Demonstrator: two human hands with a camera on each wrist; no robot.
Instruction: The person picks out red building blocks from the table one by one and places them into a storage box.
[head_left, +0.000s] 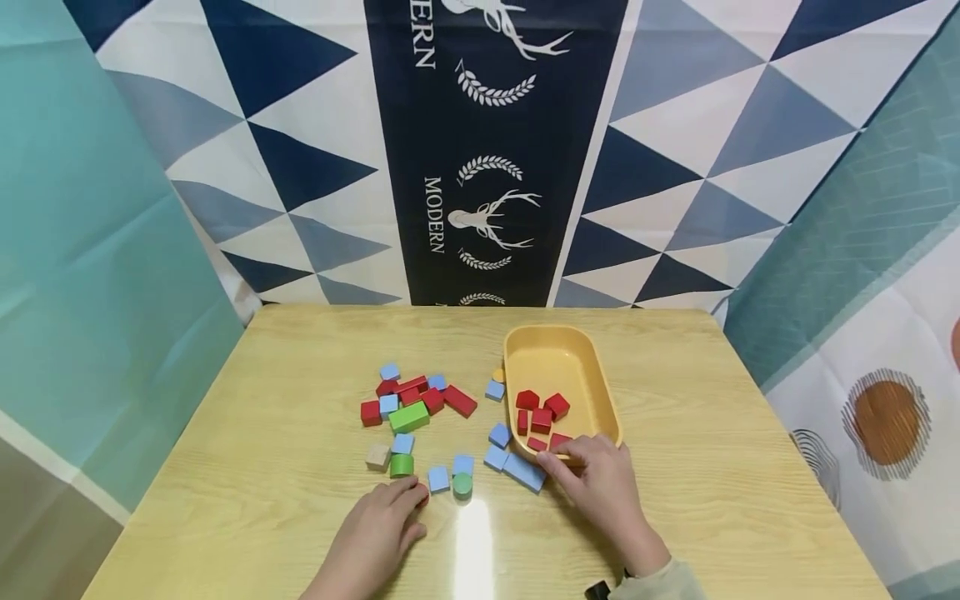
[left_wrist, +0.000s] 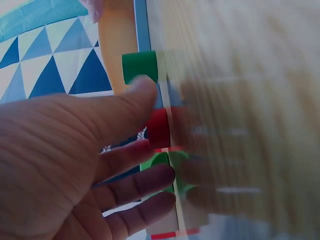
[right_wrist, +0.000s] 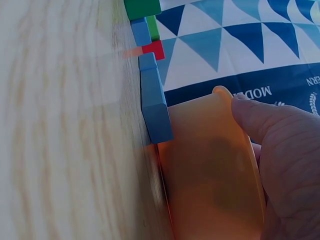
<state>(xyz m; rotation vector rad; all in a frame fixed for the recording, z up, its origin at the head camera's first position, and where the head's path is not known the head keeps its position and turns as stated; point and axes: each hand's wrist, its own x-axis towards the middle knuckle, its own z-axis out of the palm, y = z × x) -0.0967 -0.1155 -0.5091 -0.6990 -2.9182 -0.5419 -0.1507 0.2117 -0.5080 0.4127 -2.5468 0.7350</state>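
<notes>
At the near edge of a loose scatter on the pale wood-grain table (head_left: 675, 400), a person's left hand (head_left: 378, 525) lies low with its fingers spread, the index fingertip at a small red rounded block (left_wrist: 160, 128). The thumb stands on the block's other side, seemingly apart from it, so no firm pinch shows; this straddling pose probably lets finger and thumb fit either side of the piece without knocking its neighbours. The block rests on the tabletop, near an upright green cylinder (head_left: 462, 486) and a light blue block (head_left: 438, 479). The right hand (head_left: 603, 487) pinches the rim of a shallow yellow plastic-looking tray (head_left: 555, 358) at its near right corner, thumb outside and fingers over the edge, a grip that likely keeps the tray from sliding. Its low walls keep several small red blocks (head_left: 542, 420) together toward the near end, and every piece visible inside is red. Just beside the tray's near left corner lies a long light blue block (head_left: 524, 472). Farther left, more red blocks (head_left: 460, 401) sit mixed with blue ones around a bright green rectangular block (head_left: 409, 417), the loose huddle suggesting no deliberate arrangement.
</notes>
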